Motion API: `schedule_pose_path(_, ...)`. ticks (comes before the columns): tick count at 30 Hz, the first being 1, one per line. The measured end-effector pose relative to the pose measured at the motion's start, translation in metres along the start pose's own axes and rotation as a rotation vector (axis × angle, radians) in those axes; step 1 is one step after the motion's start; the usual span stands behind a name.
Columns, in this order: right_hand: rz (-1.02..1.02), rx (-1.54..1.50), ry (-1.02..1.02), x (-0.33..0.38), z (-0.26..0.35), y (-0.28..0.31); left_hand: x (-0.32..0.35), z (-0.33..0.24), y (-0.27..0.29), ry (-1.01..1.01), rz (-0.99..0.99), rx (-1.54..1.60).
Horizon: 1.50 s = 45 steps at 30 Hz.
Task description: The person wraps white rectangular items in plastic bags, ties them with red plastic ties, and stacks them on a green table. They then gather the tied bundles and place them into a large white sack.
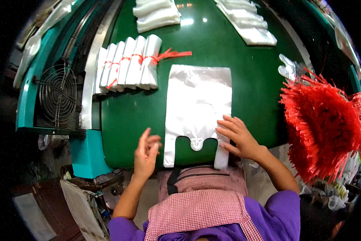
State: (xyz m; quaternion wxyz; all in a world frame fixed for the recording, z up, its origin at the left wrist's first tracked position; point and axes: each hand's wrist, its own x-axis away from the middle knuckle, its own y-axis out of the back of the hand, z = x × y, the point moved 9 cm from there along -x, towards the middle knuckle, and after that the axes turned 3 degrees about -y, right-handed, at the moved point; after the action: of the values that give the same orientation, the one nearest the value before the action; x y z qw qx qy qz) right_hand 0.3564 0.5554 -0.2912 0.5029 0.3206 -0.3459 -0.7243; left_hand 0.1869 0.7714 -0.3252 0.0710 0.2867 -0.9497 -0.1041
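A white plastic T-shirt bag (198,100) lies flat on the green table, its two handles toward me. It could be a stack; the layers cannot be told apart. At its right edge my right hand (240,137) rests with fingers stretched over the plastic. My left hand (147,154) hovers just left of the bag's left handle, fingers apart and holding nothing. To the far left of the bag sits a row of rolled white bags (129,62), tied with red plastic string (174,54).
The green table (252,76) carries stacked white bags at the far left (158,18) and far right (248,26). A large bunch of red plastic strips (323,128) hangs at the right edge. A teal machine frame with a round wire guard (59,96) borders the left side.
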Motion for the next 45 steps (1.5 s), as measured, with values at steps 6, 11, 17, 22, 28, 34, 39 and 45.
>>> schedule_pose_path(6,0.218,0.404,-0.015,0.047,0.0,-0.03,0.041,-0.081,-0.101,-0.913,0.444,-0.543)
schedule_pose_path(11,0.042,0.216,-0.093,0.043,0.002,-0.022,0.052,-0.065,-0.174,-1.117,0.472,-0.724)
schedule_pose_path(17,-0.161,0.085,0.03,0.04,0.007,-0.016,0.04,-0.085,-0.169,-1.046,0.401,-0.394)
schedule_pose_path(22,-0.188,-0.015,0.09,0.028,0.015,-0.017,0.031,-0.09,-0.149,-0.968,0.248,-0.229)
schedule_pose_path(28,-0.156,-0.035,0.06,0.024,0.008,-0.019,0.028,-0.106,-0.074,-0.798,0.068,0.028)
schedule_pose_path(34,-0.171,-0.057,0.016,0.023,0.009,-0.013,0.052,-0.049,-0.035,-0.723,0.476,-0.682)
schedule_pose_path(39,-0.096,0.013,0.062,0.03,0.008,-0.009,0.03,-0.018,-0.032,-0.725,0.564,-0.888)
schedule_pose_path(45,-0.066,-0.076,0.111,0.018,0.009,0.003,-0.001,-0.053,-0.057,-0.882,0.617,-0.632)
